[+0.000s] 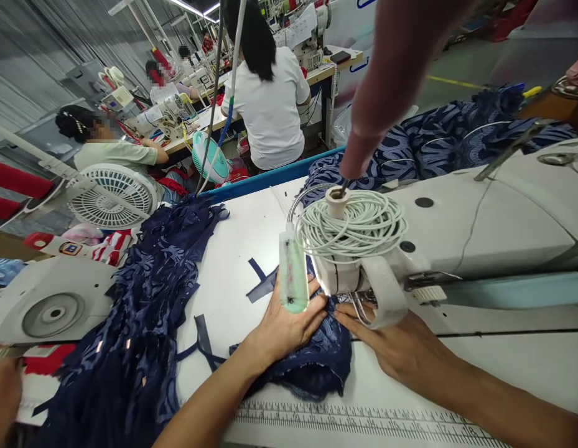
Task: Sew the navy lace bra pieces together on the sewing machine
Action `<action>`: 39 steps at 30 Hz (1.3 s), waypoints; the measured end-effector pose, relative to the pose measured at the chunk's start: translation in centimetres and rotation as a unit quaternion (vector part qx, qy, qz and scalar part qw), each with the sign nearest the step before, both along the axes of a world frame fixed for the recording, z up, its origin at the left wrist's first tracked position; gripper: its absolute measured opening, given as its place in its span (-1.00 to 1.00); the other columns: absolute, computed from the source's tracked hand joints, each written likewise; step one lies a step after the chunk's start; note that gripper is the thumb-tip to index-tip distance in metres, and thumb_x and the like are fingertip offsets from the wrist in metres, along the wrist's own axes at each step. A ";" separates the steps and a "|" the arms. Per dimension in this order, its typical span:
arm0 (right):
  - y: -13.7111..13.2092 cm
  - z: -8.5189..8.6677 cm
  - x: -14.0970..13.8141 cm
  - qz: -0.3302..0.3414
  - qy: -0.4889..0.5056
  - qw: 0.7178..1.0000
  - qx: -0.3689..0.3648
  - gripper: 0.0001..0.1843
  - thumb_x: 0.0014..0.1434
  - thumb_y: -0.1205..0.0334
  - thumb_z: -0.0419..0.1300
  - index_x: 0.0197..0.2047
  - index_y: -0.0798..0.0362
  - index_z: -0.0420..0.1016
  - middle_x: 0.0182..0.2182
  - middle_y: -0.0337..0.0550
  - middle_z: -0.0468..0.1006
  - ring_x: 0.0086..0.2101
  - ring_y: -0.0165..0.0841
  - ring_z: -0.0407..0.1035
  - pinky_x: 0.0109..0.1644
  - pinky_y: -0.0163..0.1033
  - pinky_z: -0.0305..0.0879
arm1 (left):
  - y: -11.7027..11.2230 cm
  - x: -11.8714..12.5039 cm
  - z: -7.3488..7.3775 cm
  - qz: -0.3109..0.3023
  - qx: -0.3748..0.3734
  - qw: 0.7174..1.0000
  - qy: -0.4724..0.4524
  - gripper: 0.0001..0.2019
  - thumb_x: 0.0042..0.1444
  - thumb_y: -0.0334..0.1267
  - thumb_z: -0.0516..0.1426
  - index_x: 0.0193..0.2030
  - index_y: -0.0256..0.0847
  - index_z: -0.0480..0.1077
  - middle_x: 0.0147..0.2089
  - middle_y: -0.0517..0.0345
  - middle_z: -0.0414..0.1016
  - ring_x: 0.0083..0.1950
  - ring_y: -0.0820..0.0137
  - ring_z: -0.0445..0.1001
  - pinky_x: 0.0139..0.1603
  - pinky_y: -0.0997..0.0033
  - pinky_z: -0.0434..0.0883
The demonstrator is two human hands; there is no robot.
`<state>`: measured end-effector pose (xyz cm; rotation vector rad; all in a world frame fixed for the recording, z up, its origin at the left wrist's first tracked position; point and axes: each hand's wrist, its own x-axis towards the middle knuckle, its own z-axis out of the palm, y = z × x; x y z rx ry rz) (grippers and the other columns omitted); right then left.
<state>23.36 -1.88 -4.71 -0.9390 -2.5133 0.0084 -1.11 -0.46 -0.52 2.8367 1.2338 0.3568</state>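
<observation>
A dark blue patterned lace piece (pixel 316 364) lies on the white sewing table under the head of a sewing machine (pixel 508 205). My left hand (pixel 291 320) rests flat on it, fingers stretched out and partly hidden by a green-covered lamp (pixel 293 274). To its right, my right hand (pixel 396 342) touches the lace edge beside the needle area, with its visible fingers extended; its thumb is hidden. The machine's white front guard (pixel 386 292) covers part of those fingers. Dark blue strips (pixel 263 286) lie left of my left hand.
A long heap of dark blue lace (pixel 149 292) runs along the left. More lace (pixel 410 152) is piled behind the machine. Coiled pale green cord (pixel 354 224) sits on the machine head. A ruler tape (pixel 363 420) edges the table. A white fan (pixel 112 196) and seated people (pixel 274 106) are beyond.
</observation>
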 end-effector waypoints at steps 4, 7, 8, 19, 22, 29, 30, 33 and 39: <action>0.1 0.1 0.0 0.013 -0.008 1.000 0.025 -0.17 0.03 0.63 -0.03 0.35 -0.05 0.29 -0.09 -0.11 0.64 -0.06 -0.11 0.45 0.01 0.00 0.29 | 0.2 -0.1 -0.1 0.002 -0.002 1.000 -0.013 -0.74 0.36 -0.24 0.00 0.07 -0.13 0.42 0.07 -0.01 0.52 0.15 0.19 0.42 0.41 -0.19 0.02; 0.0 0.2 0.1 0.022 -0.015 0.999 0.048 -0.24 0.05 0.64 -0.04 0.30 0.06 0.34 -0.09 -0.07 0.64 -0.06 -0.13 0.44 0.01 0.00 0.28 | 0.3 -0.2 -0.3 -0.011 0.008 1.000 -0.016 -0.77 0.35 -0.24 -0.01 0.00 -0.15 0.45 0.05 0.00 0.53 0.09 0.21 0.44 0.40 -0.17 0.02; -0.1 0.2 0.1 0.024 -0.020 0.998 0.049 -0.26 0.05 0.64 -0.04 0.29 0.08 0.35 -0.08 -0.06 0.63 -0.06 -0.14 0.44 0.02 0.00 0.27 | 0.3 -0.2 -0.4 -0.015 0.010 1.000 -0.017 -0.77 0.35 -0.24 -0.01 -0.03 -0.15 0.45 0.04 0.01 0.53 0.06 0.22 0.45 0.39 -0.15 0.04; 0.2 2.5 0.0 0.054 0.003 0.998 0.037 -0.28 -0.01 0.69 -0.08 0.17 0.10 0.45 -0.11 -0.08 0.64 -0.15 -0.25 0.43 -0.01 -0.07 0.20 | 1.1 -0.4 0.9 -0.009 -0.019 1.000 -0.015 -0.76 0.38 -0.20 -0.01 -0.04 -0.20 0.45 -0.06 0.03 0.55 0.02 0.24 0.48 0.25 0.12 0.26; -0.4 3.0 -0.2 0.071 0.061 0.995 0.032 -0.34 -0.07 0.69 -0.05 0.03 0.07 0.52 -0.09 -0.12 0.62 -0.19 -0.32 0.42 -0.03 -0.12 0.18 | 0.4 0.3 2.6 0.001 -0.050 0.998 -0.038 -0.78 0.39 -0.24 -0.01 -0.05 -0.20 0.44 -0.01 0.04 0.55 0.07 0.25 0.47 0.26 0.13 0.25; -1.0 3.9 -0.9 0.094 0.107 0.989 0.032 -0.48 0.00 0.67 -0.05 -0.10 0.12 0.55 -0.19 -0.11 0.62 -0.17 -0.31 0.40 -0.05 -0.18 0.16 | -3.1 1.3 1.4 0.001 0.021 0.999 -0.030 -0.72 0.40 -0.23 0.03 0.16 -0.21 0.38 0.11 0.04 0.56 0.21 0.23 0.43 0.30 0.07 0.20; -1.1 4.0 -0.9 0.093 0.101 0.990 0.028 -0.47 0.00 0.67 -0.05 -0.09 0.12 0.54 -0.18 -0.10 0.62 -0.17 -0.31 0.40 -0.05 -0.17 0.16 | -3.3 1.1 0.9 0.001 0.024 0.999 -0.028 -0.72 0.40 -0.24 0.03 0.18 -0.19 0.37 0.13 0.06 0.56 0.22 0.25 0.42 0.33 0.05 0.17; -1.2 3.7 -0.6 0.097 0.085 0.992 0.013 -0.45 0.00 0.67 -0.04 -0.04 0.13 0.53 -0.15 -0.08 0.62 -0.16 -0.31 0.40 -0.03 -0.15 0.15 | -3.3 0.5 0.3 0.003 0.017 1.000 -0.026 -0.70 0.39 -0.24 0.03 0.21 -0.15 0.36 0.19 0.08 0.53 0.27 0.25 0.39 0.40 -0.02 0.07; -1.2 2.3 0.0 0.104 0.073 0.992 0.018 -0.40 -0.02 0.64 -0.01 0.07 0.13 0.48 -0.04 -0.08 0.60 -0.13 -0.29 0.39 0.06 -0.10 0.10 | -2.9 0.6 0.4 -0.005 0.000 0.999 -0.033 -0.68 0.38 -0.31 0.02 0.22 -0.19 0.36 0.22 0.05 0.50 0.32 0.25 0.35 0.41 -0.06 0.07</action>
